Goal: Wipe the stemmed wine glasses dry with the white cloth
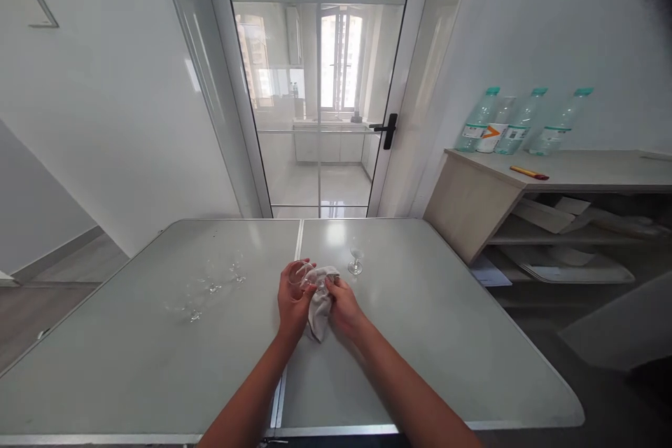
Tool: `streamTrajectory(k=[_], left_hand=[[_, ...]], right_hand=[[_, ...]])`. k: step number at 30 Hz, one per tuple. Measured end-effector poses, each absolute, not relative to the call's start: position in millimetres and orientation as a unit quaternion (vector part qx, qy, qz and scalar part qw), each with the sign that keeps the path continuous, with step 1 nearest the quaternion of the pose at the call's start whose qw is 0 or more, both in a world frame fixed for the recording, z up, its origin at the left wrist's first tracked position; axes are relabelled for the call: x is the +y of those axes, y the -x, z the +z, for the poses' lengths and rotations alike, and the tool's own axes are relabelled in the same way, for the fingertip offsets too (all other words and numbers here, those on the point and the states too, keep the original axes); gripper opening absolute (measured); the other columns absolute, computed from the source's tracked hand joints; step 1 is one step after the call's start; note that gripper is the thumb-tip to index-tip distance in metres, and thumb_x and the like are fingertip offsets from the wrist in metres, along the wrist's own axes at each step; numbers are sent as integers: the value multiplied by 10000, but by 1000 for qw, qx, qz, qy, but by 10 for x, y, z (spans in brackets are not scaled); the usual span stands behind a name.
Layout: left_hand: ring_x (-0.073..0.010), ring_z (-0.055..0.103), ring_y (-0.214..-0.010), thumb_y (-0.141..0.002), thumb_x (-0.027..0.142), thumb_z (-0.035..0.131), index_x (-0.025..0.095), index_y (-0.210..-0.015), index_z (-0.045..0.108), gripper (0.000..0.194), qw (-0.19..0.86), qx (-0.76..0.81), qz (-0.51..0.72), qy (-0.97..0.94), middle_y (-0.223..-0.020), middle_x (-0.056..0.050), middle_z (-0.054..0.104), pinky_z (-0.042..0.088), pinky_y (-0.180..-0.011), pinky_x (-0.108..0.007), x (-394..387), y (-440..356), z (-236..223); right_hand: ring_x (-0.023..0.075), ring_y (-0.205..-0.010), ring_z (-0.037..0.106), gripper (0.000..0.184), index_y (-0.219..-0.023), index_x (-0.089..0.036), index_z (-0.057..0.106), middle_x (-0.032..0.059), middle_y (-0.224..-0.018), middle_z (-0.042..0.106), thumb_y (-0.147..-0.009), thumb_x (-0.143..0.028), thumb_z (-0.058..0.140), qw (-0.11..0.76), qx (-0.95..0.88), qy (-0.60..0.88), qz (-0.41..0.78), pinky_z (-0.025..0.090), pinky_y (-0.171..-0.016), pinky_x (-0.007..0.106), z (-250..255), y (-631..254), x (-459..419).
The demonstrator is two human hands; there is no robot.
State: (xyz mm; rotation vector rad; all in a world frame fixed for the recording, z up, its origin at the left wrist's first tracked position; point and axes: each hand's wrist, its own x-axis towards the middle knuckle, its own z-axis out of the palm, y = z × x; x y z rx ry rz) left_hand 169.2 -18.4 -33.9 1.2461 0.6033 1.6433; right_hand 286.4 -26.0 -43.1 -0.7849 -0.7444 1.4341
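Observation:
My left hand [294,301] is wrapped round the bowl of a clear stemmed glass [300,273], which is tilted with its rim towards the left. My right hand [344,302] grips a pale cloth [318,315] against the foot end of that glass, and the cloth hangs down between both hands. The foot itself is mostly hidden by cloth and fingers. Just beyond my right hand, another small stemmed glass [355,262] stands upright on the table.
On the left of the grey-green table [131,364] are several clear glasses, one of them a stemmed glass [213,283]. A shelf unit [472,213] on the right bears plastic bottles [554,126] and a yellow-red item [528,172]. Behind the table is a glass door [294,182].

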Motion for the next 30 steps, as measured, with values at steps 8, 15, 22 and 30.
streamTrajectory(k=[8, 15, 22, 30], left_hand=[[-293, 637, -1262, -861, 231, 780, 282, -1441, 473, 658, 349, 224, 622, -664, -1403, -142, 588, 581, -1031, -496, -232, -1700, -516], [-289, 636, -1259, -863, 264, 785, 285, -1372, 490, 589, 403, 248, 657, -587, -1399, -134, 574, 570, -1029, -488, -218, -1693, -471], [-316, 577, -1349, -885, 388, 759, 243, -1334, 529, 525, 444, 279, 661, -537, -1398, -150, 615, 426, -1163, -503, -182, -1665, -378], [-349, 573, -1353, -922, 512, 686, 221, -1354, 521, 546, 519, 244, 615, -541, -1417, -193, 605, 455, -1117, -510, -178, -1640, -356]], right_hand=[[159, -564, 605, 333, -718, -141, 741, 32, -649, 711, -524, -339, 927, 588, -290, 418, 629, 461, -567, 265, -532, -3022, -220], [188, -664, 605, 345, -780, -154, 752, 16, -700, 707, -606, -414, 896, 616, -309, 477, 545, 472, -641, 291, -506, -3110, -246], [202, -826, 588, 496, -905, -183, 732, 49, -852, 688, -927, -653, 577, 577, -529, 409, 469, 466, -760, 301, -359, -2963, -381], [142, -628, 466, 323, -766, -184, 608, -3, -687, 594, -955, -445, 577, 468, -657, 442, 392, 372, -586, 258, -455, -2979, -332]])
